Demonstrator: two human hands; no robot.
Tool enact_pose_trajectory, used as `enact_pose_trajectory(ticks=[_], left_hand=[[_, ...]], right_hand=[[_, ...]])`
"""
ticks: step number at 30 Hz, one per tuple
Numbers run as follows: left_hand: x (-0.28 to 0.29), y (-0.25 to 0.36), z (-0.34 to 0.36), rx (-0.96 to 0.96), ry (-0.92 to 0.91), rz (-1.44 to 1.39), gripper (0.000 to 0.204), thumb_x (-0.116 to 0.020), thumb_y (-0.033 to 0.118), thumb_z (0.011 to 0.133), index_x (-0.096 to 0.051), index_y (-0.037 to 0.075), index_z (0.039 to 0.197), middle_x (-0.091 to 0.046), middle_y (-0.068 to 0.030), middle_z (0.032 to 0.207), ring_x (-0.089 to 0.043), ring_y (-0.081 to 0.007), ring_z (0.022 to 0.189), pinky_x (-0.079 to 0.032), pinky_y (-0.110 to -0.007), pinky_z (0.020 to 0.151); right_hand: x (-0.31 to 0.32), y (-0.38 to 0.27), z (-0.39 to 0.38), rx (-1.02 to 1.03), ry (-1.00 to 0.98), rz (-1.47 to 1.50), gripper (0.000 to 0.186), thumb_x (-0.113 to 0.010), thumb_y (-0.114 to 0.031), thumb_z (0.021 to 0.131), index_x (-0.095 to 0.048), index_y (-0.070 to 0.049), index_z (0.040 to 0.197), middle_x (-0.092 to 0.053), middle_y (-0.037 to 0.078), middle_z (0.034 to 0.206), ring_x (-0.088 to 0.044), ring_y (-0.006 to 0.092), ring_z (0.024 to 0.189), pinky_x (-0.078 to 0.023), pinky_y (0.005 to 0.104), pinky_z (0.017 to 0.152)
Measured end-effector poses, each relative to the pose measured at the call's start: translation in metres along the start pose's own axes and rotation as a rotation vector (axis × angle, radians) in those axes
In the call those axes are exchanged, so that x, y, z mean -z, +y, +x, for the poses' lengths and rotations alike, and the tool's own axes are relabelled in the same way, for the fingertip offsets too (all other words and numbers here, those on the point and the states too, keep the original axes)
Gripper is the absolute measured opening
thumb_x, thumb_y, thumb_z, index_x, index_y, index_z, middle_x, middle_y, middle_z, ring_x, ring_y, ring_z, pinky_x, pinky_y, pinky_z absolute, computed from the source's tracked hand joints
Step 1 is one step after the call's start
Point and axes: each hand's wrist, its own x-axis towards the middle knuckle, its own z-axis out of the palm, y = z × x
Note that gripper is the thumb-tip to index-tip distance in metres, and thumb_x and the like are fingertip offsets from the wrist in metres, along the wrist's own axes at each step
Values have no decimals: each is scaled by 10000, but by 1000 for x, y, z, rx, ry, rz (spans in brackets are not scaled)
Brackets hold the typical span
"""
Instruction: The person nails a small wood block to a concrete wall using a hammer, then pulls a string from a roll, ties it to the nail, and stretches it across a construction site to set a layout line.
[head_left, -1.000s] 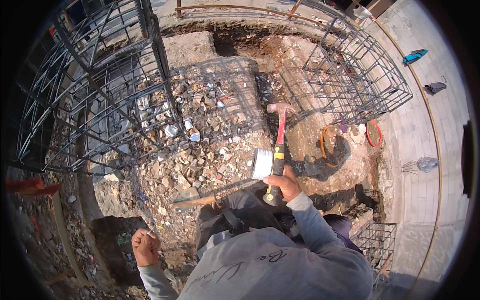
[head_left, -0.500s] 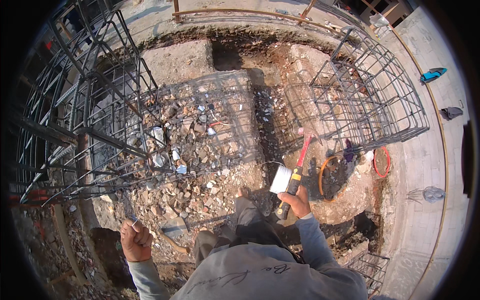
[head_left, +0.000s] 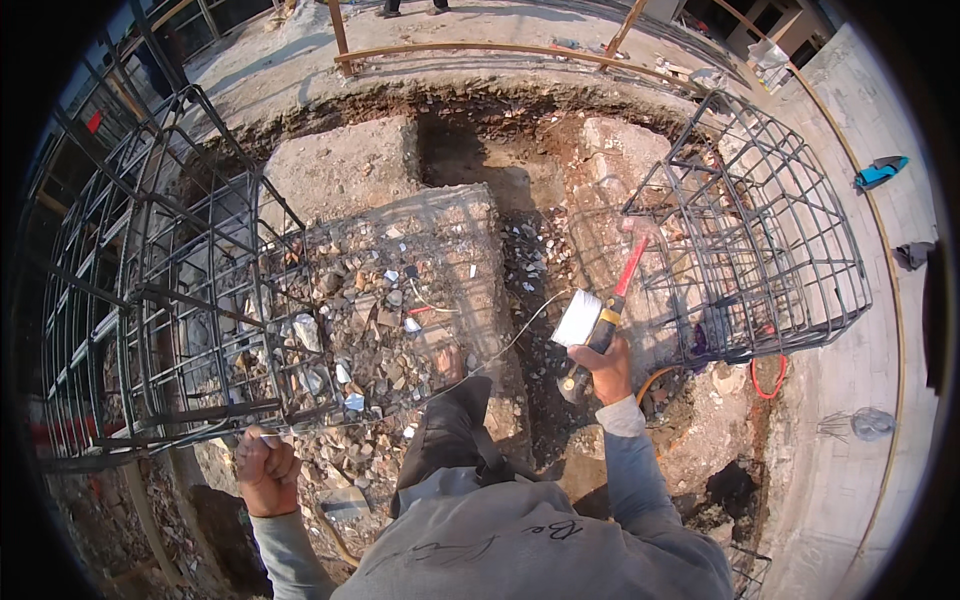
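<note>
My right hand (head_left: pixel 606 371) is closed round the dark grip of a hammer (head_left: pixel 631 270) with a red shaft, its head pointing away from me. Against the grip, in the same hand, sits a roll of white string (head_left: pixel 577 319). A pale strand (head_left: pixel 516 338) leaves the roll and runs down and left across the rubble to my left hand (head_left: pixel 268 472), whose fingers are pinched shut on it. That hand is just on the near side of the left rebar cage (head_left: pixel 200 290). The strand's end within the fingers is hidden.
A second rebar cage (head_left: pixel 770 230) lies to the right beside a pale block wall (head_left: pixel 835 360). Broken rubble (head_left: pixel 375 310) covers the ground ahead, with a trench (head_left: pixel 530 240) cut through it. An orange-red hose loop (head_left: pixel 768 378) lies below the right cage. A wooden rail (head_left: pixel 480 47) crosses the far side.
My leg has stepped forward and the view has shifted. The hammer and string roll have moved slightly right and away. The strand now shows as a longer line toward my left hand.
</note>
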Motion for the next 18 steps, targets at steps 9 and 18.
enact_pose_trajectory(ticks=[9, 18], left_hand=[[-73, -1, 203, 16, -112, 113, 201, -606, 249, 964, -559, 63, 906, -299, 72, 567, -224, -27, 463, -191, -213, 397], [-128, 16, 368, -3, -190, 129, 164, -561, 217, 990, -555, 58, 947, -303, 66, 603, -224, -29, 486, -192, -216, 417]], right_hand=[[20, -36, 113, -41, 96, -71, 406, -689, -76, 745, -621, 31, 1130, -668, 40, 980, -622, 119, 878, -503, 300, 789], [33, -33, 210, -161, 161, -48, 406, -710, -86, 728, -640, 17, 1114, -684, 48, 1008, -636, 124, 891, -504, 303, 804]])
